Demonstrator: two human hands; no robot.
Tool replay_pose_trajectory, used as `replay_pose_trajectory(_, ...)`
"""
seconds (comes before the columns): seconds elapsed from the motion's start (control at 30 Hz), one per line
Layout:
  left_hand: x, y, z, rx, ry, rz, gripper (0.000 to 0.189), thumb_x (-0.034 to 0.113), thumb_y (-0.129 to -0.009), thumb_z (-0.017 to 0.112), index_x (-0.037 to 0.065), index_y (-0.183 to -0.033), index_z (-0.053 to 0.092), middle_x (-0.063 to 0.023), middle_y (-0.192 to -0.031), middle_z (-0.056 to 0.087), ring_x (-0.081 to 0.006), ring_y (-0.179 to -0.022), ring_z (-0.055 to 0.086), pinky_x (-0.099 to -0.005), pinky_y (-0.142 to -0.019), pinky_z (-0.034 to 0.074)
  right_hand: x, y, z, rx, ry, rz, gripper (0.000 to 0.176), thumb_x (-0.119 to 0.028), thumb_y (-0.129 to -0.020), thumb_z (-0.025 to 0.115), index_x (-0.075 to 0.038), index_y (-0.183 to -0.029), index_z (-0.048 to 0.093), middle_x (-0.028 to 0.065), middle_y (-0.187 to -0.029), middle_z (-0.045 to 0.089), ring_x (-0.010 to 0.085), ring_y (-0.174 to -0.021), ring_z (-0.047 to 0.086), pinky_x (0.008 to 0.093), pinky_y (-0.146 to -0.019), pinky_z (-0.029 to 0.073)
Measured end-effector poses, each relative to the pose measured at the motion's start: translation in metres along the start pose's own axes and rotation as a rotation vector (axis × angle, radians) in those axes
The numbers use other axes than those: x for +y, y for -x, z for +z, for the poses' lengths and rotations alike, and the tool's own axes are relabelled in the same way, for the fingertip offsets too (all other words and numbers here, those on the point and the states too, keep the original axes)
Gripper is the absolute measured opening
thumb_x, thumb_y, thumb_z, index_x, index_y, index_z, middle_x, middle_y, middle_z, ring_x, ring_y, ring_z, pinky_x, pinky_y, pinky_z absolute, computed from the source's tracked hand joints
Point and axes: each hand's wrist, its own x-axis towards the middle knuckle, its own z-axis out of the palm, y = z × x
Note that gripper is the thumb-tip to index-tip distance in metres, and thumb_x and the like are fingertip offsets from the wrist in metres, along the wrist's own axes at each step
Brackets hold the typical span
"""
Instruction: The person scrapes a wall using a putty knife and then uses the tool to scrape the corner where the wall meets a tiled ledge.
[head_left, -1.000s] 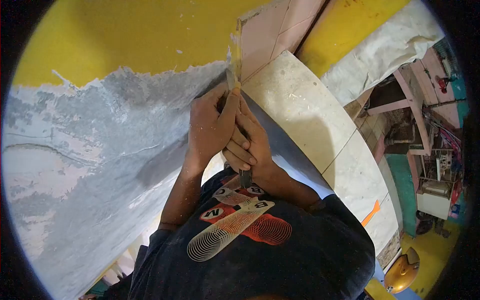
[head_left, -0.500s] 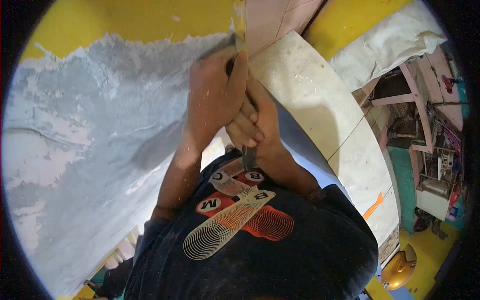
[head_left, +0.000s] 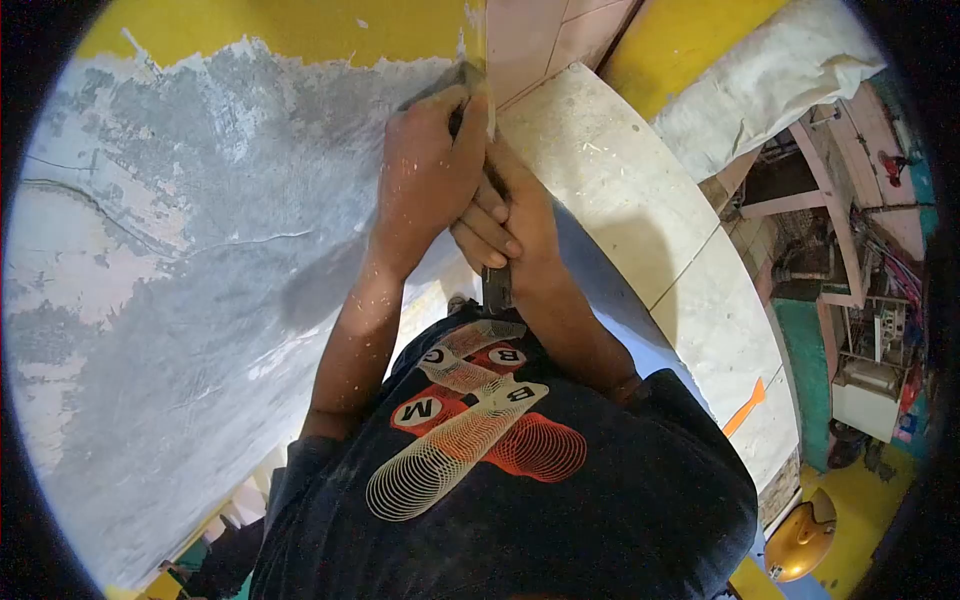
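My left hand [head_left: 428, 175] is closed around the upper part of a scraper, high up beside the wall corner. Just below and to the right, my right hand [head_left: 528, 220] is closed around the lower part, its fingers curled at the front. The dark handle end of the scraper [head_left: 496, 288] sticks out under my fingers, towards my shirt. Its working end is mostly hidden by my left hand and shadow. Close to both hands is the wall [head_left: 250, 200], grey and patchy where the yellow paint [head_left: 270, 25] ends in a ragged edge. Pale flakes dot my left forearm.
A cream tiled ledge [head_left: 640, 180] curves along the right, with debris and an orange object [head_left: 745, 407] on it. Behind it lie a white sheet [head_left: 770, 90], cluttered shelves [head_left: 870, 330] and a gold helmet [head_left: 800, 540] at the lower right.
The wall and its ragged paint edge sit slightly higher in view. My hands have shifted a little upward in the picture, still closed on the scraper.
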Motion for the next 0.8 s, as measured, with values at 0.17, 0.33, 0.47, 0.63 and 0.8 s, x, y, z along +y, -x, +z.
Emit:
replay_pose_trajectory(0.17,0.008,0.015,0.009,0.03,0.153,-0.131,0.039,0.029,-0.092,0.049,-0.002,-0.068,0.049,-0.0071,-0.054,0.045,-0.0121,-0.053,0.041,-0.0301,-0.052,0.036,0.003,0.01,0.006,0.169,0.604,-0.246,0.018,-0.022,-0.095,0.039,-0.01,-0.108,0.041,-0.003,-0.045,0.033,0.0078,-0.026,0.03,0.0214,-0.024,0.03)
replay_pose_trajectory(0.33,-0.007,0.014,0.025,0.103,0.307,-0.165,0.041,0.031,-0.091,0.051,0.0,-0.065,0.048,-0.0019,-0.055,0.044,-0.0085,-0.053,0.038,-0.0269,-0.049,0.034,-0.012,0.001,-0.011,0.157,0.917,-0.3,0.023,-0.021,-0.094,0.041,-0.006,-0.112,0.04,-0.0026,-0.048,0.038,0.0067,-0.029,0.033,0.0215,-0.026,0.029)
replay_pose_trajectory(0.47,-0.024,0.009,0.038,0.107,0.41,-0.166,0.039,0.031,-0.091,0.051,-0.001,-0.069,0.051,-0.0045,-0.054,0.046,-0.0084,-0.052,0.039,-0.0281,-0.048,0.035,-0.019,-0.007,-0.014,0.237,1.147,-0.365,0.026,-0.02,-0.093,0.044,-0.003,-0.112,0.041,-0.0016,-0.052,0.043,0.0051,-0.033,0.036,0.021,-0.029,0.03)
replay_pose_trajectory(0.63,-0.02,0.005,0.04,0.122,0.462,-0.194,0.039,0.03,-0.091,0.051,0.001,-0.065,0.048,-0.0006,-0.054,0.044,-0.007,-0.053,0.038,-0.0264,-0.049,0.033,-0.027,-0.01,-0.016,0.213,1.194,-0.35,0.029,-0.02,-0.093,0.045,-0.002,-0.114,0.04,0.0013,-0.062,0.049,0.0064,-0.043,0.043,0.0216,-0.036,0.034)
replay_pose_trajectory(0.8,-0.032,0.005,0.052,0.16,0.496,-0.123,0.035,0.028,-0.093,0.051,0.005,-0.066,0.052,0.006,-0.057,0.043,-0.0025,-0.052,0.037,-0.0212,-0.047,0.03,-0.024,-0.017,-0.028,0.251,1.384,-0.493,0.035,-0.018,-0.092,0.044,0.002,-0.119,0.037,0.0164,-0.09,0.057,0.0219,-0.077,0.058,0.0322,-0.068,0.048)
